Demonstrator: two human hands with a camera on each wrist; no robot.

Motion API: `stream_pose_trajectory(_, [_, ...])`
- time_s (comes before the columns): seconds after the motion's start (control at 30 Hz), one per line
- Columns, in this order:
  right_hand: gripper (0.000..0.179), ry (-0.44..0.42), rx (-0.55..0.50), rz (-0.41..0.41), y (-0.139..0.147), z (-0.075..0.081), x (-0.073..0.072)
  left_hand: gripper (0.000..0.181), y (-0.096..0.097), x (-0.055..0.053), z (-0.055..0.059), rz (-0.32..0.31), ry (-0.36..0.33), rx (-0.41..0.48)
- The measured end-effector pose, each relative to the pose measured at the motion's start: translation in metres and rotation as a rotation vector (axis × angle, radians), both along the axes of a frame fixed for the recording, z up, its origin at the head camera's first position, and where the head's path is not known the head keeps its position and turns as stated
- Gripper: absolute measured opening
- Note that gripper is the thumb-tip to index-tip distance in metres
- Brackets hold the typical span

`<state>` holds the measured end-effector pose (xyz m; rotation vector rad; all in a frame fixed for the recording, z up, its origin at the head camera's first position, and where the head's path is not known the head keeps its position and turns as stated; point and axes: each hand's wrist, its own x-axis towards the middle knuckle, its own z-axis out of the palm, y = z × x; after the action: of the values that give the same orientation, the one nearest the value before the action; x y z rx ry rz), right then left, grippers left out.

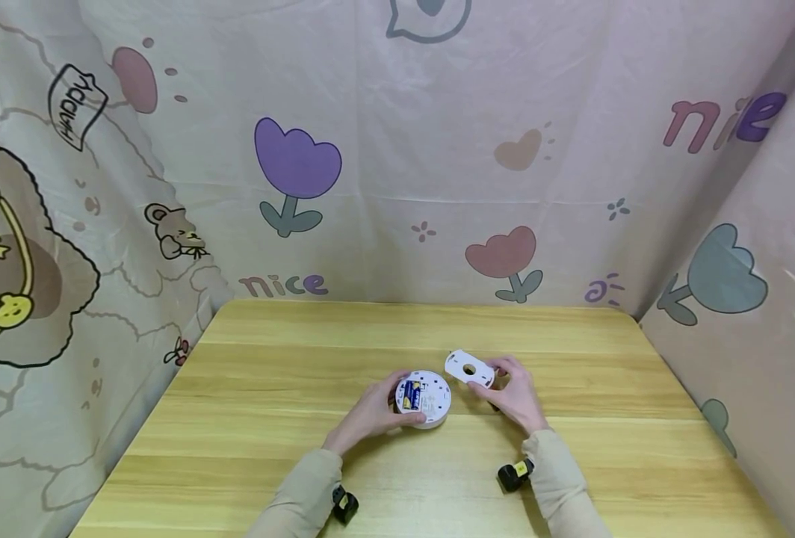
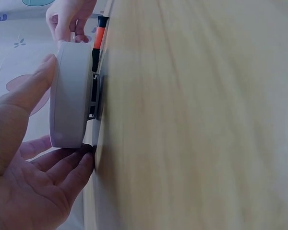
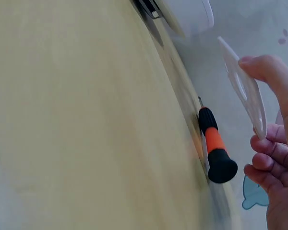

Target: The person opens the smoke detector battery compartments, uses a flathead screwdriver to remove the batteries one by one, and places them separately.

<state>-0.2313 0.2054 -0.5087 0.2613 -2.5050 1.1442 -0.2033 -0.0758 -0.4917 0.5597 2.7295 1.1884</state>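
A round white smoke alarm point(image 1: 435, 400) shows its flat back, where a blue battery point(image 1: 412, 395) sits in the compartment. My left hand point(image 1: 370, 409) grips the alarm by its rim, thumb on the near side and fingers on the far side. In the left wrist view its side wall point(image 2: 69, 96) stands between the thumb and the fingers. To the right, my right hand point(image 1: 515, 392) pinches a thin white mounting plate point(image 1: 458, 362) with a round hole in its middle. The plate is tilted and held above the table, apart from the alarm.
A screwdriver point(image 3: 214, 139) with a black and orange handle lies on the wooden table point(image 1: 270, 418) under my right hand, mostly hidden from the head view. Patterned cloth point(image 1: 397, 149) hangs behind the table and at both sides.
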Motion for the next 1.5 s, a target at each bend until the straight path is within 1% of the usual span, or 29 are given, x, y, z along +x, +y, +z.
stream_pose_trajectory(0.27, [0.050,-0.034,-0.036,-0.061,0.014,-0.006,-0.003,0.093,0.000,0.001,0.001,-0.003,-0.037,0.020])
stream_pose_trajectory(0.37, [0.051,-0.043,-0.015,-0.092,0.019,-0.006,-0.004,0.093,0.000,0.001,0.001,-0.004,-0.051,0.029])
stream_pose_trajectory(0.57, [0.053,-0.030,0.030,-0.148,0.034,-0.008,-0.007,0.093,-0.001,0.001,0.001,-0.010,-0.058,0.034])
stream_pose_trajectory(0.8, [0.055,-0.069,0.056,-0.216,0.051,-0.012,-0.009,0.092,-0.001,0.001,0.001,-0.011,-0.063,0.034])
stream_pose_trajectory(1.03, [0.054,-0.083,0.070,-0.239,0.060,-0.014,-0.009,0.091,-0.002,0.001,0.002,-0.016,-0.062,0.039])
stream_pose_trajectory(1.33, [0.055,-0.095,0.099,-0.256,0.064,-0.017,-0.009,0.091,-0.003,0.000,0.001,-0.031,-0.026,0.030])
stream_pose_trajectory(1.5, [0.057,-0.088,0.123,-0.257,0.065,-0.017,-0.008,0.091,-0.002,0.000,0.001,-0.037,-0.013,0.033])
